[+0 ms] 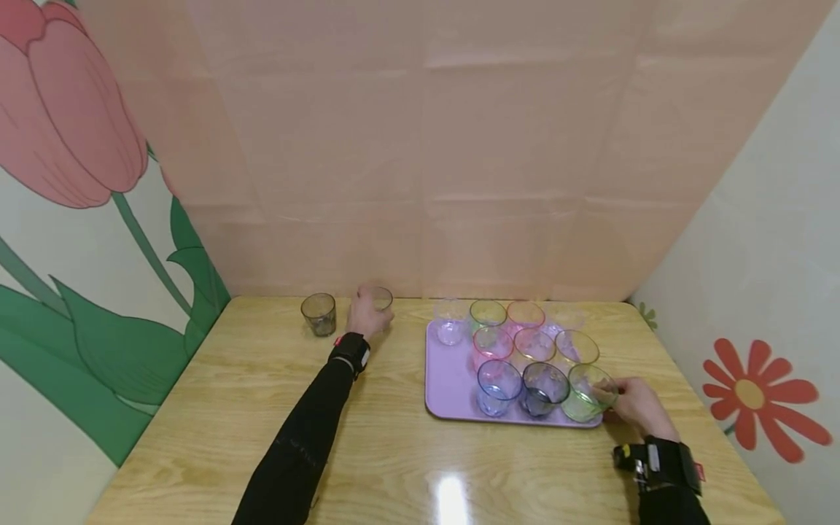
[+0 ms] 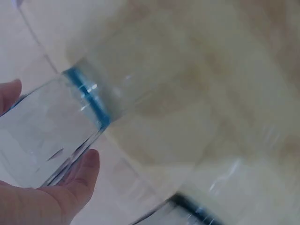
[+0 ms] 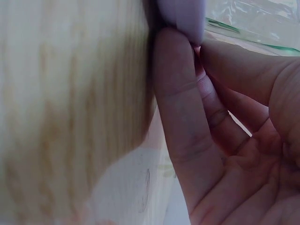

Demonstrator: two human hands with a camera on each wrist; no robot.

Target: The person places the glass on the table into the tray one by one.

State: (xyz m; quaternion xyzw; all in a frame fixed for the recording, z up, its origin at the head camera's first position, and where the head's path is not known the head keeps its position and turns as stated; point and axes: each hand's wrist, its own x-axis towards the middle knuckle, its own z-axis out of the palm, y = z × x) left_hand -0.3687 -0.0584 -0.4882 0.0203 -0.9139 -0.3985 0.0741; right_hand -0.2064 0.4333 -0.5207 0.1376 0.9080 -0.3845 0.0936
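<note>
At the back of the table, my left hand (image 1: 370, 315) grips a clear drinking glass (image 1: 383, 297) by its sides. The left wrist view shows this glass (image 2: 49, 133) between thumb and fingers, its bluish base close to the tabletop. A dark grey glass (image 1: 319, 315) stands just to its left. On the right, my right hand (image 1: 642, 405) pinches the rim of a purple tray (image 1: 446, 390) near its front right corner. The right wrist view has a finger (image 3: 178, 98) under the tray edge (image 3: 185, 21). A green-tinted glass (image 1: 580, 403) stands beside that hand.
Several tinted glasses crowd the tray, among them a blue glass (image 1: 499, 394), a dark glass (image 1: 545, 394) and a pink glass (image 1: 492, 346). A peach-coloured sheet (image 1: 420, 182) hangs behind the wooden table (image 1: 380, 452). Painted walls flank it on both sides.
</note>
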